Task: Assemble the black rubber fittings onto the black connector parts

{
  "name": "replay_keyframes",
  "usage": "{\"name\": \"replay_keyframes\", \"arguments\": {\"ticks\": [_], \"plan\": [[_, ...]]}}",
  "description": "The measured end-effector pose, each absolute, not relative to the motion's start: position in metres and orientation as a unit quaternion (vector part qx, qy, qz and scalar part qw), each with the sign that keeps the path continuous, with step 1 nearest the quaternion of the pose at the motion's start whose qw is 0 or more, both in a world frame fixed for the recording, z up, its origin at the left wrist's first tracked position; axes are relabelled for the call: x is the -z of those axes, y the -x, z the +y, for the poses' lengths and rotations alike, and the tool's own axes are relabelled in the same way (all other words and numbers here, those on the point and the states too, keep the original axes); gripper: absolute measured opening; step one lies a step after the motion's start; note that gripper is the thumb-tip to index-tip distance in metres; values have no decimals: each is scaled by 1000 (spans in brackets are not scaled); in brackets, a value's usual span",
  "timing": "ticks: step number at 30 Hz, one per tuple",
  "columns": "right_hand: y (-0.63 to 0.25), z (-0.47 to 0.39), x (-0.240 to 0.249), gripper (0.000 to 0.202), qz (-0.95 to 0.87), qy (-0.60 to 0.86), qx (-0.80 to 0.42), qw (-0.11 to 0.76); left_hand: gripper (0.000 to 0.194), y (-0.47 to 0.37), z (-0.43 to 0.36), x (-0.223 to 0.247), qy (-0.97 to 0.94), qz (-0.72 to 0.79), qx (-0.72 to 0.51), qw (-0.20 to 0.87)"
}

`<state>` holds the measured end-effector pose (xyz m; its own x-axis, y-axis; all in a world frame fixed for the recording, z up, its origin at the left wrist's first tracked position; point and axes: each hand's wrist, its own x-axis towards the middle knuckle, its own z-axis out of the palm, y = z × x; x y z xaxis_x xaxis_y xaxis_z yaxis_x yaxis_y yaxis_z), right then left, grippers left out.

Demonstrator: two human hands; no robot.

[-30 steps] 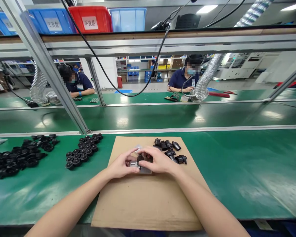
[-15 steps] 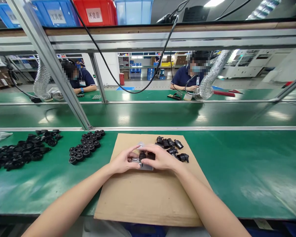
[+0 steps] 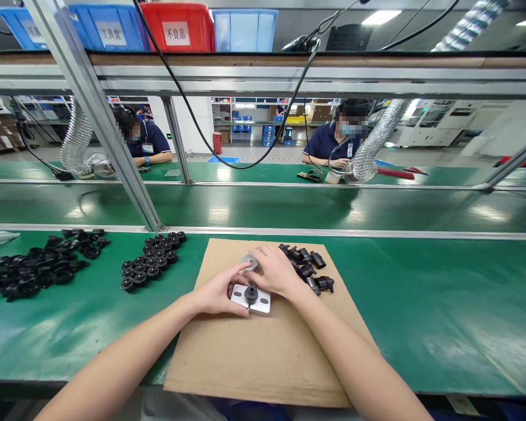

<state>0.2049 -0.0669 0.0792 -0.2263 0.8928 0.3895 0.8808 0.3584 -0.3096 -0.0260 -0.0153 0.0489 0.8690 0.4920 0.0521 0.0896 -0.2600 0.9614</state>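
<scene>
A silver metal plate [image 3: 263, 306] with slotted holes lies on the cardboard, and a round black plastic part [image 3: 251, 294] sits upright at its middle. My left hand [image 3: 221, 291] grips the plate's left end, thumb along the front edge and fingers behind. Just beyond the plate, my right hand [image 3: 275, 271] has its thumb and fingers closed around a small greyish, partly see-through block [image 3: 249, 261]; its fingertips are partly hidden. Several black plastic fittings [image 3: 318, 260] lie right of my right hand.
The cardboard sheet [image 3: 263, 362] covers part of the green bench [image 3: 429, 304]. At left are rows of black round caps [image 3: 153, 271] and a heap of black parts [image 3: 39, 263]. A slanted metal post [image 3: 92, 105] rises at left. Two co-workers sit across the bench.
My right hand has moved off the black part, back and slightly up to the small block. The plate and black part now show more fully. My left hand stays at the plate.
</scene>
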Motion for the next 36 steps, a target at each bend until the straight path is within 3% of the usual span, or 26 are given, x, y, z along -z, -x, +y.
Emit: {"name": "replay_keyframes", "arguments": {"ticks": [4, 9, 12, 15, 22, 27, 36], "plan": [[-199, -58, -74, 24, -765, 588, -31, 262, 116, 25, -20, -56, -783, 202, -174, 562], [-228, -70, -78, 58, -723, 524, -196, 406, 114, 21, -23, -55, -780, 249, -219, 531], [-239, -77, -80, 57, -694, 481, -288, 451, 115, 18, -23, -52, -770, 288, -255, 508], [-239, -79, -79, 55, -688, 472, -307, 457, 112, 16, -25, -52, -768, 326, -280, 475], [-211, -89, -81, 56, -695, 503, -271, 437, 105, 12, -38, -54, -778, 361, -295, 421], [-190, -107, -89, 40, -687, 547, -171, 447, 102, 11, -46, -51, -785, 367, -299, 400], [-162, -119, -70, 45, -738, 600, -11, 308, 95, 12, -46, -45, -804, 336, -318, 375]]}}
